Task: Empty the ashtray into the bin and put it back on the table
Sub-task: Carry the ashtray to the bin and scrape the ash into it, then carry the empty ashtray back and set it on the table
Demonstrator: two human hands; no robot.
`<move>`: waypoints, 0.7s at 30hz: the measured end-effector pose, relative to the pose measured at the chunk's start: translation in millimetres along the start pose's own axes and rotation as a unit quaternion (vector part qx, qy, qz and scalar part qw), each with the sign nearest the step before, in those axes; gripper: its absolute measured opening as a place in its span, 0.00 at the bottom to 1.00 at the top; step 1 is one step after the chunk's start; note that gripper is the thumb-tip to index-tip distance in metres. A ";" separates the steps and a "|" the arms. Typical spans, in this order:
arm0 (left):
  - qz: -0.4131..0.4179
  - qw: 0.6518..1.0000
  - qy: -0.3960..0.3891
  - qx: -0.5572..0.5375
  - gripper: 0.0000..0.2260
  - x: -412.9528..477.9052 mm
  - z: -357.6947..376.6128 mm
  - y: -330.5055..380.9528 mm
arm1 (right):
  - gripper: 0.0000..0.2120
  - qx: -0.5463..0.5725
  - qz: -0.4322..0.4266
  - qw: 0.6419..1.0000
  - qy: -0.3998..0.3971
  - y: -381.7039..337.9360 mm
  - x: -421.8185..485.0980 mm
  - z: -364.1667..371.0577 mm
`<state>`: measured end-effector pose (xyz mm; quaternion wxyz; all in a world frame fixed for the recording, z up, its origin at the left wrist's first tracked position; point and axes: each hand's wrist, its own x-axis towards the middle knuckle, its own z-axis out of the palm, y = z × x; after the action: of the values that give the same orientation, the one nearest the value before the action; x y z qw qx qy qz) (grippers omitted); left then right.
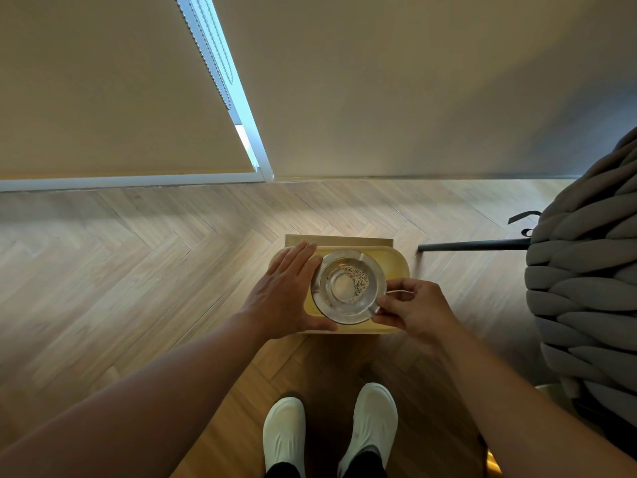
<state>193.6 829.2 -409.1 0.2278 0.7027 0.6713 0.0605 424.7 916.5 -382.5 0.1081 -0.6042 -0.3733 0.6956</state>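
A round clear glass ashtray [348, 288] with a patch of grey ash in its bowl is held level above a cream rectangular bin [396, 267] that stands on the wooden floor. My right hand [413, 312] pinches the ashtray's near right rim between thumb and fingers. My left hand [286, 291] lies flat with its fingers spread against the ashtray's left edge, over the bin's left side. Whether the left hand bears the ashtray I cannot tell. No table is in view.
A chunky grey knitted seat [586, 270] with a dark metal leg [472, 246] stands at the right. My two white shoes [327, 432] are just in front of the bin. Behind the bin are a wall and a roller blind [103, 81] with a bead chain.
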 end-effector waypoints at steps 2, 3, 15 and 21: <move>0.001 1.000 -0.001 0.003 0.54 0.3 -0.1 0.3 | 0.17 -0.012 -0.012 1.000 -0.009 0.1 0.2 -0.8; 0.002 1.000 -0.001 0.004 0.53 0.2 0.1 0.5 | 0.21 -0.035 -0.027 0.999 -0.013 0.3 0.6 -0.9; -0.009 1.000 -0.008 0.005 0.53 -1.4 -13.7 5.4 | 0.46 -0.433 -0.201 0.874 -0.095 -9.4 0.8 -2.5; -0.007 1.000 -0.005 -0.002 0.52 -6.0 -26.3 10.8 | 0.44 -0.519 -0.235 0.819 -0.064 -18.1 -4.2 -3.1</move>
<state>192.7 829.7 -380.0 0.2328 0.6977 0.6752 0.0563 423.1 927.8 -367.6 -0.0851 -0.4186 -0.8158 0.3898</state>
